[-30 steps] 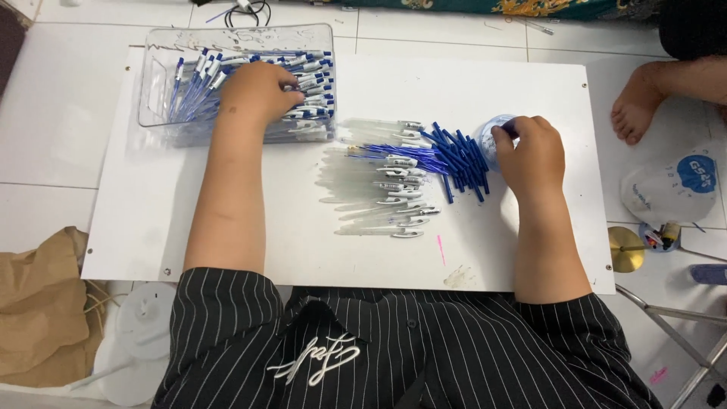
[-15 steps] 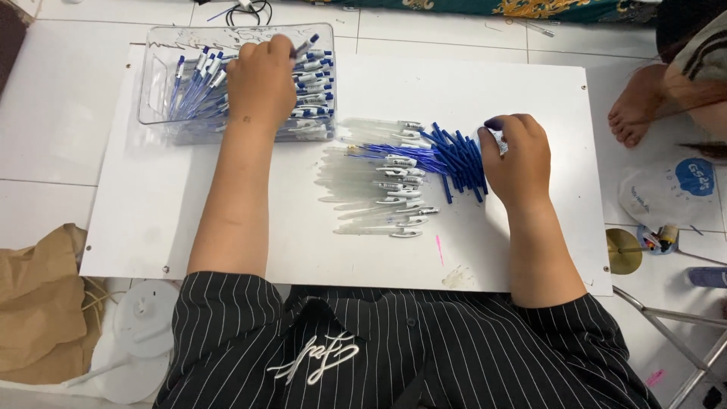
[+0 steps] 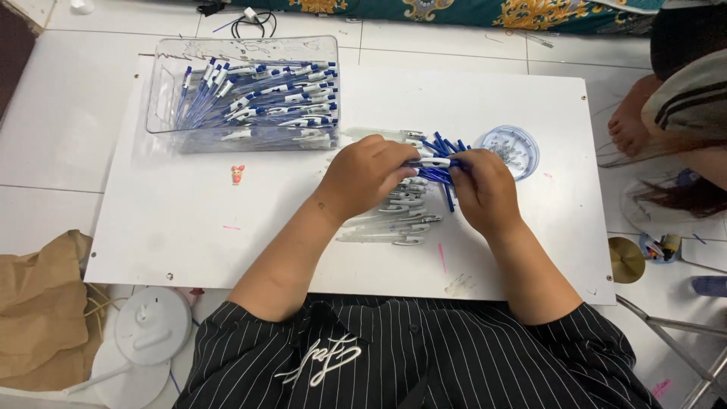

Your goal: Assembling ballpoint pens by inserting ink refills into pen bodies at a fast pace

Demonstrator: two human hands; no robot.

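Left hand (image 3: 363, 178) and right hand (image 3: 485, 189) meet mid-front, fingers curled, nearly touching.

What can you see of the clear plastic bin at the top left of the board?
The clear plastic bin is a rectangular, see-through tray with rounded corners and low walls, open on top. It sits flat on the far left corner of the white board, its long side along the board's far edge. Inside lies a heap of assembled pens with blue and white parts, mostly lying lengthwise and gathered toward its right half. Neither hand touches it.
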